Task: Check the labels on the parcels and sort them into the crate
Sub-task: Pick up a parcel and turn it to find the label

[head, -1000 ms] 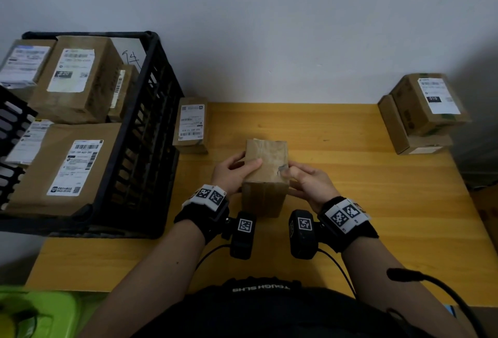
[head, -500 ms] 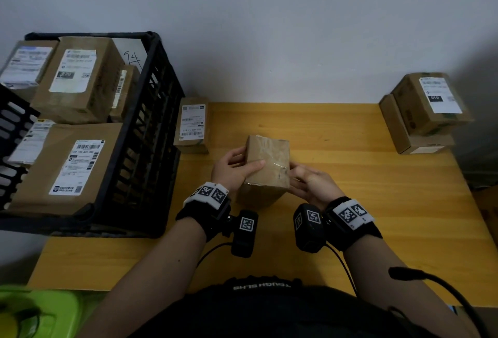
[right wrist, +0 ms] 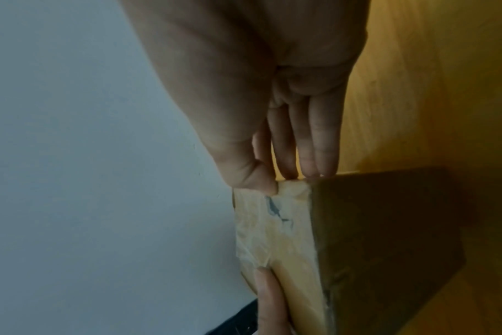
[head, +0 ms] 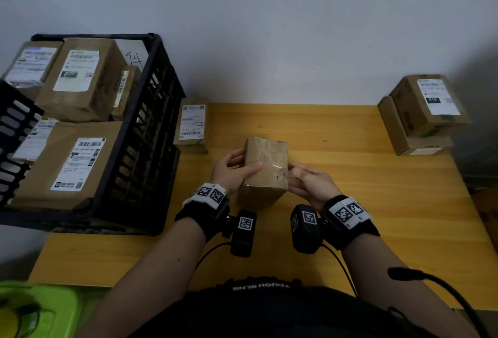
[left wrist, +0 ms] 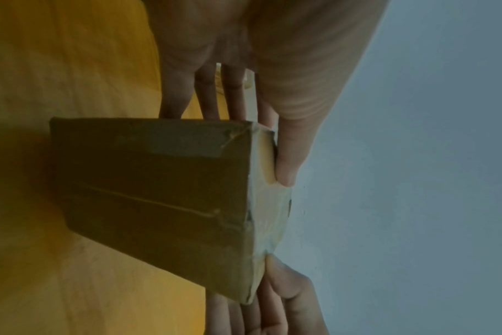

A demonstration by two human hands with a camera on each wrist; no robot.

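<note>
Parcel sits tilted above the middle of the surface, left hand and right hand fingers clamped on its sides.

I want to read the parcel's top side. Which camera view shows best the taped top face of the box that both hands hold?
The head view: the box turns its whole taped top face to that camera, between left hand and right hand. Both wrist views catch this face only edge-on, as a narrow pale strip, and mostly show dark side walls.
</note>
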